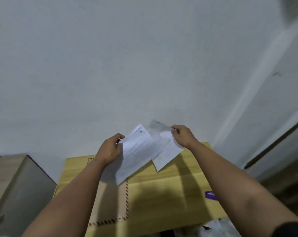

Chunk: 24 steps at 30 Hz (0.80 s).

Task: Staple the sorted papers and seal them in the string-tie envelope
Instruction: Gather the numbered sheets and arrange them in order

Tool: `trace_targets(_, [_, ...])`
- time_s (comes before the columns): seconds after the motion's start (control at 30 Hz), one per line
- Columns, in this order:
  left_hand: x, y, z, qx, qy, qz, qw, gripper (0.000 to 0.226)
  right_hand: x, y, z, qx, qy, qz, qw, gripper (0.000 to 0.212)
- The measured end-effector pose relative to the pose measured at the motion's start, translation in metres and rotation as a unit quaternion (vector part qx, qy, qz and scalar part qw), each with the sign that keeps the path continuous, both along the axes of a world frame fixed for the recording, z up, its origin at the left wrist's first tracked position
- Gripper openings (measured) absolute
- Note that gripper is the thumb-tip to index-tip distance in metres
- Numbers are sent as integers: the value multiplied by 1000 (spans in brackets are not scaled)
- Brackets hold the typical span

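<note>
**A:** From the head camera, what are the hands doing?

**B:** Both are raised in the middle of the frame, above the far end of a yellow wooden table (162, 194). The left hand (109, 149) has its fingers curled round the left edge of a white sheet marked "1" (136, 151), thumb on the near face. The right hand (182, 135) pinches the upper edge of a second sheet (163, 151), which is blurred, so its print cannot be read.

**A:** Do the two sheets touch?

**B:** They overlap at the centre; the numbered sheet lies in front, and the second one fans out to the right behind it. Both tilt with their lower corners hanging toward the tabletop, clear of it as far as I can tell.

**A:** And the envelope?

**B:** A brown envelope with a red-and-dark striped border (110, 202) lies flat on the left part of the table, under the left forearm. Its string tie cannot be made out.

**A:** Anything else?

**B:** A purple object (210, 195), likely the stapler, sits at the table's right edge, partly hidden by the right forearm. A grey cabinet (16, 185) stands at the lower left, and a pale wall (127, 57) fills the upper frame.
</note>
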<state>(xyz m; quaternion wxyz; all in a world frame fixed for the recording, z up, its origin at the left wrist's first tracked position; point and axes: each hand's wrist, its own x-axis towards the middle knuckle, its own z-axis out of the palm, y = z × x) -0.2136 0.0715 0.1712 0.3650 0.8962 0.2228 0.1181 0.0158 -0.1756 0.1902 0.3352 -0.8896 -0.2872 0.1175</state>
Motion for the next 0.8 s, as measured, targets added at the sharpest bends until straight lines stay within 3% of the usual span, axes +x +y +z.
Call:
trace_targets(0.13, [-11,3,34,28,-53,7,998,18,-11,12,56,55,-22,28,998,27])
trace_targets(0.3, [-15,1,68,49,-112,0,992,17,-33,22,104,94,34,84,991,27])
trace_targets(0.53, [-14,-5,95,19,-181,21,983,16,-59,26,135,124,107,132,978,26])
trace_targets(0.8, [-18,-2,101,-33,-176,75,981,16,-67,31,145,149,142,166,965,22])
